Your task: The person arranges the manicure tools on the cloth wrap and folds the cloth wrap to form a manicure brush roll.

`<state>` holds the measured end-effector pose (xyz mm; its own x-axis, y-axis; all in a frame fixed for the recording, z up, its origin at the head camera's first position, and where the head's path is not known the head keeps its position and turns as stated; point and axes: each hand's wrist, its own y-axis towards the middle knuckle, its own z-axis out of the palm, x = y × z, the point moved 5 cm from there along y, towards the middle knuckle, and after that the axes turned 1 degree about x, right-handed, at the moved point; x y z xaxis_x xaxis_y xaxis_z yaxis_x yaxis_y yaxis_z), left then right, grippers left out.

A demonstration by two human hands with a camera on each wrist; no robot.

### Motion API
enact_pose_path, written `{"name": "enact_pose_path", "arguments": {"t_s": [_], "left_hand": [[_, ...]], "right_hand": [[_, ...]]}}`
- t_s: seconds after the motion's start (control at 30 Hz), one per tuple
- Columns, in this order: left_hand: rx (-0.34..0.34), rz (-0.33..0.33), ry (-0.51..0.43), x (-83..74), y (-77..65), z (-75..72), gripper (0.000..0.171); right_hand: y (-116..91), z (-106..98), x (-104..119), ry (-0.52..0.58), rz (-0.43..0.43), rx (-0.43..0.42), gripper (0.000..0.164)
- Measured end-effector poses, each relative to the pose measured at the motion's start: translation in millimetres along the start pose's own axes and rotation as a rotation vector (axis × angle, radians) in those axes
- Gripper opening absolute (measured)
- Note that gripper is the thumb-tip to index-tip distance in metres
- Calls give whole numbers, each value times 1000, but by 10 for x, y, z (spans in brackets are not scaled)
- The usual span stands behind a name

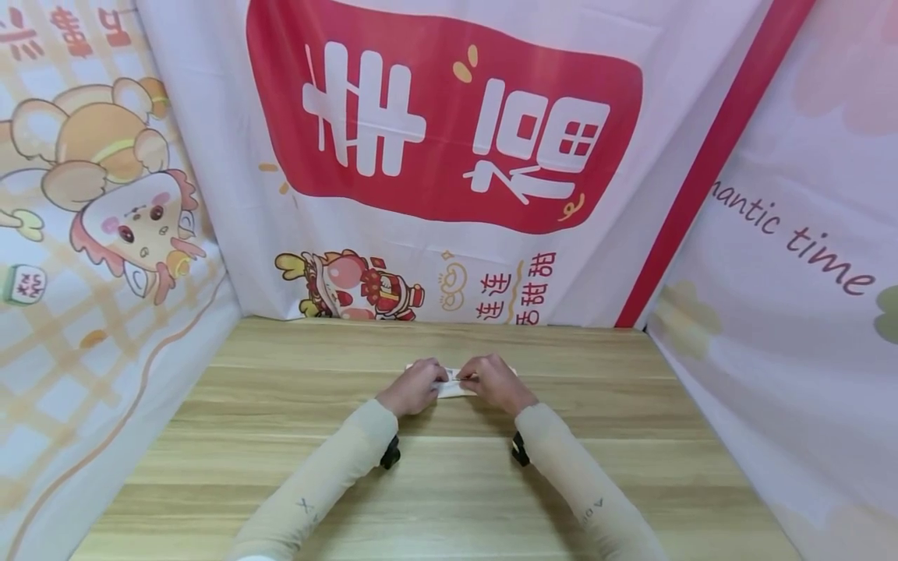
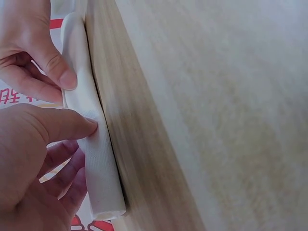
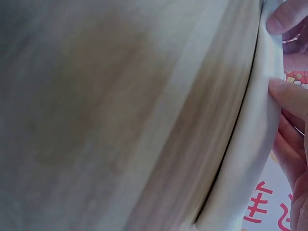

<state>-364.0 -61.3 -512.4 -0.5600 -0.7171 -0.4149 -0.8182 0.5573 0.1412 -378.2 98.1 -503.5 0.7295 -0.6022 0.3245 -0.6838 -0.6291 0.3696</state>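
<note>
A rolled white cloth [image 1: 457, 389] lies across the wooden table, and both hands are on it. In the left wrist view the roll [image 2: 103, 173] looks like a long, soft tube with a finely ribbed surface. My left hand [image 1: 418, 387] pinches it left of its middle, thumb on the near side and fingers behind. Close beside it, my right hand [image 1: 496, 382] pinches the roll in the same way. The right wrist view shows both thumbs pressing the cloth [image 3: 245, 139], a short gap between them. The hands cover part of the roll in the head view.
The wooden table [image 1: 449, 499] extends around the hands. A white curtain with a red printed patch [image 1: 442, 140] hangs behind its far edge. Printed cloths hang at the left [image 1: 105, 234] and right [image 1: 786, 327].
</note>
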Motion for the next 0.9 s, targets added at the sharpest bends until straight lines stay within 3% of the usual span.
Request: {"name": "enact_pose_path", "arguments": {"t_s": [0.2, 0.5, 0.67, 0.9], "left_hand": [[4, -14, 2, 16, -9, -3, 21], [-3, -8, -6, 34, -33, -22, 20], [30, -23, 4, 36, -68, -50, 22], [56, 14, 33, 11, -76, -128, 28]], "right_hand": [[2, 18, 31, -76, -84, -46, 9], [28, 29, 79, -105, -60, -3, 8], [54, 31, 61, -13, 15, 83, 10], [53, -97, 15, 112, 107, 225, 24]]}}
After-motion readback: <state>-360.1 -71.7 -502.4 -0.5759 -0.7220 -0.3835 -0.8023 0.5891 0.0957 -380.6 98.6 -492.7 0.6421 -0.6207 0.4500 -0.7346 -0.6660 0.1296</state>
